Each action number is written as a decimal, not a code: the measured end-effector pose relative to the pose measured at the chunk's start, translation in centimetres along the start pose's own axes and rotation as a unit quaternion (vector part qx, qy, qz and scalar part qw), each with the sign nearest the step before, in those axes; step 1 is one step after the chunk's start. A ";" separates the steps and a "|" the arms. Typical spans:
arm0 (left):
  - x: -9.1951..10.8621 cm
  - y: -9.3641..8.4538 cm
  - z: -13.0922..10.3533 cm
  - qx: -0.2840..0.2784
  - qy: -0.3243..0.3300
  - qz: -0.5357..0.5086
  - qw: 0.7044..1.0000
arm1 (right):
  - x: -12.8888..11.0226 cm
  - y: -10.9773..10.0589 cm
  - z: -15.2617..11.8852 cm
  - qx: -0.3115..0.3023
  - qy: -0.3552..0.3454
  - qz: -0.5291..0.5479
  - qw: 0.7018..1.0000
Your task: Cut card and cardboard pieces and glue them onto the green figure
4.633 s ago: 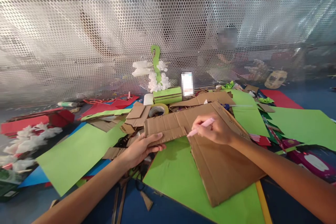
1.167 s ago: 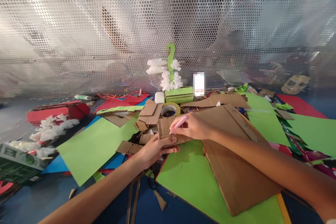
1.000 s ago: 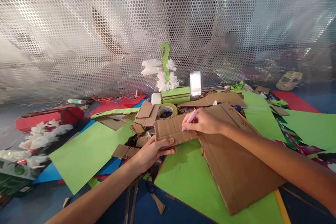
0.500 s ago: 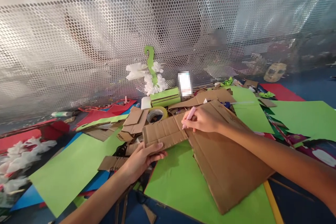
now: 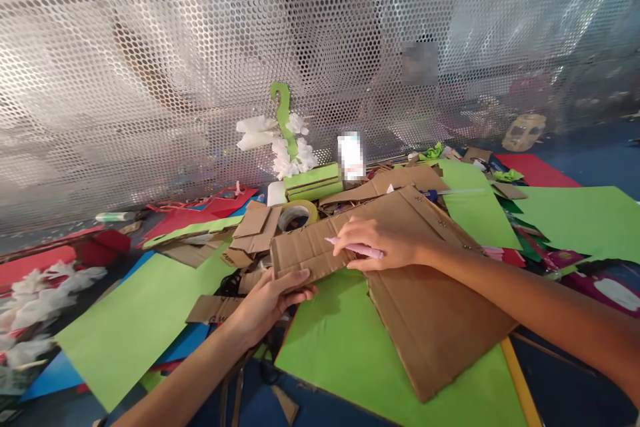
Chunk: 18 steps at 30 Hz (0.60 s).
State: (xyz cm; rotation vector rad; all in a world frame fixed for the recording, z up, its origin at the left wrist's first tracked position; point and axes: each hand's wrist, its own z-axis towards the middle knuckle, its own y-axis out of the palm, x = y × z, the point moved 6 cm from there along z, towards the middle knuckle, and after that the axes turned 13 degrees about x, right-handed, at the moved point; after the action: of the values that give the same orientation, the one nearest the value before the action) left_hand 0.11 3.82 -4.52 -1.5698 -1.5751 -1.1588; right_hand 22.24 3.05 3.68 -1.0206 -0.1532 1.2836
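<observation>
A brown corrugated cardboard piece (image 5: 300, 249) is pinched at its lower left corner by my left hand (image 5: 273, 300), thumb on top and fingers beneath. My right hand (image 5: 383, 243) lies over the right part of the cardboard. Between its fingers is a pink pen (image 5: 361, 250), lying nearly flat, with its tip pointing left above the cardboard. Green paper (image 5: 340, 347) spreads under the cardboard, whose wide right part reaches down over it.
Yellow tape (image 5: 300, 213) and cardboard scraps (image 5: 255, 223) lie behind my left hand. A green hook-shaped cutout (image 5: 283, 113) with white plastic tufts stands before the perforated metal screen (image 5: 200, 80). Green sheets (image 5: 135, 320) lie left and right; a bright pixelated rectangle (image 5: 351, 155) stands mid-back.
The pink pen has tipped from upright to nearly flat in my right hand, which has turned palm down and shifted slightly lower. My left hand keeps its hold on the cardboard.
</observation>
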 end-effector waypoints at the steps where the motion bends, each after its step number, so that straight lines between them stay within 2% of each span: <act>1: 0.1 0.1 0.0 -0.002 0.001 -0.001 1.000 | 0.0 0.1 0.0 -0.003 0.001 -0.008 1.000; 7: 0.1 0.1 0.0 -0.004 0.006 0.000 1.000 | -0.1 0.2 0.1 -0.002 -0.006 -0.017 1.000; 10: 0.0 -0.1 0.1 -0.003 0.007 0.005 1.000 | 1.0 -0.4 0.2 0.050 0.064 0.073 0.994; 14: 0.0 -0.1 0.1 0.005 0.007 0.005 1.000 | 3.3 -0.9 0.1 0.145 0.201 0.196 0.949; 18: 0.1 0.0 0.0 0.003 0.010 0.012 1.000 | 3.5 -0.5 0.3 0.145 0.228 0.186 0.945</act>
State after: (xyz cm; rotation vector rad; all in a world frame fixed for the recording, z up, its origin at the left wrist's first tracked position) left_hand 0.14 3.90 -4.45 -1.5639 -1.5417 -1.1517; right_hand 23.55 6.18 2.70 -1.0905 0.5945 1.3171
